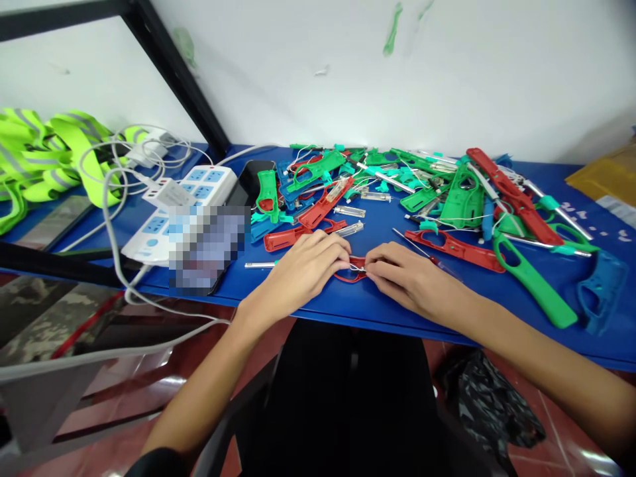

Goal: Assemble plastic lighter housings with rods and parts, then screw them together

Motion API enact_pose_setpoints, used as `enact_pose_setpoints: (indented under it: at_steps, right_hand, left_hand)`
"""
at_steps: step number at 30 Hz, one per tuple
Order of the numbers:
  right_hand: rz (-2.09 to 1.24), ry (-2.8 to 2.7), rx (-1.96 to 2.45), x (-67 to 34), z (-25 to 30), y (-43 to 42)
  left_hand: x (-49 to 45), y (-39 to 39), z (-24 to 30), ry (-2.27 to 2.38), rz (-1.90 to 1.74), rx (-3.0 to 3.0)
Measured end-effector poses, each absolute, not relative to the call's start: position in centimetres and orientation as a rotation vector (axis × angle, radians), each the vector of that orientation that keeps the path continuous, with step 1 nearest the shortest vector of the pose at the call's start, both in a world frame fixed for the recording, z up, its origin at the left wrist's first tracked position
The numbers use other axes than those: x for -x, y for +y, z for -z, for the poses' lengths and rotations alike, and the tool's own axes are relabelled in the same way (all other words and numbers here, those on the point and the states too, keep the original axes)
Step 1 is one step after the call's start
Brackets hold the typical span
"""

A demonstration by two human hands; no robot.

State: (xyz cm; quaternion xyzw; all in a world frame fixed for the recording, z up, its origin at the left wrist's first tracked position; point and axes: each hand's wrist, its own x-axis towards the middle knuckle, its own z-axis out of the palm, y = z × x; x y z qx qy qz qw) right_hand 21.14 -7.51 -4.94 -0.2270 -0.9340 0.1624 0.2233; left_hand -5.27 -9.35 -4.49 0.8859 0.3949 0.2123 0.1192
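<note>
My left hand (309, 264) and my right hand (403, 273) meet at the front of the blue table (348, 305). Both are curled, fingertips pressed onto a red plastic handle part (352, 273) lying flat between them. A thin metal piece shows where the fingertips meet. A metal rod (259, 265) lies just left of my left hand. Behind the hands sits a pile of red, green and blue plastic handle shells (422, 192) with metal tubes and thin wires among them.
A white power strip (199, 192) with cables and a dark phone (251, 179) lie at the left. Yellow-green reflective vests (44, 156) are heaped at far left. A black frame bar (173, 73) slants behind. A black bag (491, 404) lies on the floor.
</note>
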Motion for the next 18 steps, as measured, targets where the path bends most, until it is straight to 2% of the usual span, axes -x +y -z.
enact_pose_setpoints:
  at_steps: [10,18]
  right_hand:
    - [-0.400,-2.539,0.694,-21.1,5.4,-7.7]
    - [-0.335,-2.597,0.676,-21.0,5.5,-7.7]
  left_hand:
    - [5.5,-9.2,5.5,1.210,-0.820,-2.647]
    - [5.1,-9.2,5.7,1.201,-0.839,-2.704]
